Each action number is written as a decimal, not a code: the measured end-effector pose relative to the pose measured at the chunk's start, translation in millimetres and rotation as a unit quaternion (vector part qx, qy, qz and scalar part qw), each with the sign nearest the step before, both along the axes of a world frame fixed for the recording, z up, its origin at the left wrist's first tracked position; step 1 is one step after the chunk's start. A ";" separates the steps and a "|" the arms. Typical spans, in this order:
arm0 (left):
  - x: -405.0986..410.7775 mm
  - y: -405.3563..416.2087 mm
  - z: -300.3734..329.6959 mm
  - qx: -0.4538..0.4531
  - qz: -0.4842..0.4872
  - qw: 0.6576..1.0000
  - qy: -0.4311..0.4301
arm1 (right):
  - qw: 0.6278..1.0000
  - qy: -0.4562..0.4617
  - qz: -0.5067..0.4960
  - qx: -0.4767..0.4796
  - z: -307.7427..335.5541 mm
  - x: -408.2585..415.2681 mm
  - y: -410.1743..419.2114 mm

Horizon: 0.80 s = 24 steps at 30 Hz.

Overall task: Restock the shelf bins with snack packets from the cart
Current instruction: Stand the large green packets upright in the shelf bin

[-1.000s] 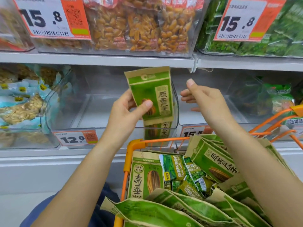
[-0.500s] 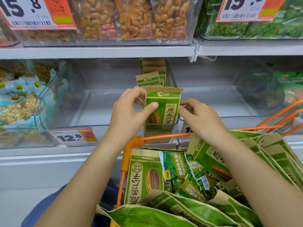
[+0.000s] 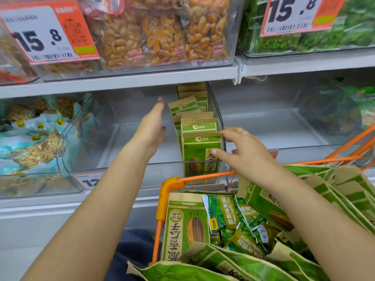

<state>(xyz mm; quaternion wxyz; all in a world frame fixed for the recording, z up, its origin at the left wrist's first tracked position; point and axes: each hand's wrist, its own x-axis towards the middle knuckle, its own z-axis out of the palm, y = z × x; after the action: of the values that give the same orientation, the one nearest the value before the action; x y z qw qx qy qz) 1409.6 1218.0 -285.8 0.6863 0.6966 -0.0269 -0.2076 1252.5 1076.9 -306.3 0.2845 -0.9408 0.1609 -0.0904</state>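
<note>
A row of green and tan sunflower seed packets (image 3: 199, 142) stands upright along the right wall of a clear shelf bin (image 3: 129, 165). My left hand (image 3: 151, 126) is flat and open inside the bin, just left of the row, holding nothing. My right hand (image 3: 243, 151) rests with spread fingers against the front packet (image 3: 200, 159) and the bin's right wall, gripping nothing. Below, an orange cart (image 3: 172, 182) holds more seed packets (image 3: 185, 226) and small green pea packets (image 3: 223, 211).
The upper shelf carries bins of fried bean snacks (image 3: 162, 33) and green packets (image 3: 334, 37) with price tags (image 3: 46, 35). A bin of pale blue snack packets (image 3: 30, 142) sits to the left. Another clear bin (image 3: 284, 126) lies to the right.
The packet held in my left hand went down into the bin at the front of the row. My left hand let go and moved deeper into the bin; my right hand steadies the front packet.
</note>
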 end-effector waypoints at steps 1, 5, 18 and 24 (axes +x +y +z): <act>7.3 -8.5 -3.6 0.006 -0.002 0.999 0.041 | 1.000 0.002 -0.002 0.003 -0.3 0.1 0.1; 12.4 -31.4 -20.2 -0.013 -0.078 0.990 0.114 | 1.000 0.002 -0.012 0.012 -0.5 0.1 1.4; 4.6 -25.9 -36.1 0.012 -0.144 0.989 -0.009 | 0.997 -0.024 -0.027 -0.069 8.0 -1.2 6.3; 16.9 -26.7 -24.0 -0.007 -0.048 0.997 -0.055 | 0.999 -0.018 -0.030 -0.014 8.0 -1.2 6.7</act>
<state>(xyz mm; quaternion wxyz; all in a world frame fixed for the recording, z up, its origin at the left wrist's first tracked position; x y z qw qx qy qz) 1426.6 1191.3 -309.8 0.6779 0.7000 -0.0989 -0.2016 1251.3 1083.6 -298.2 0.2709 -0.9377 0.1825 -0.1181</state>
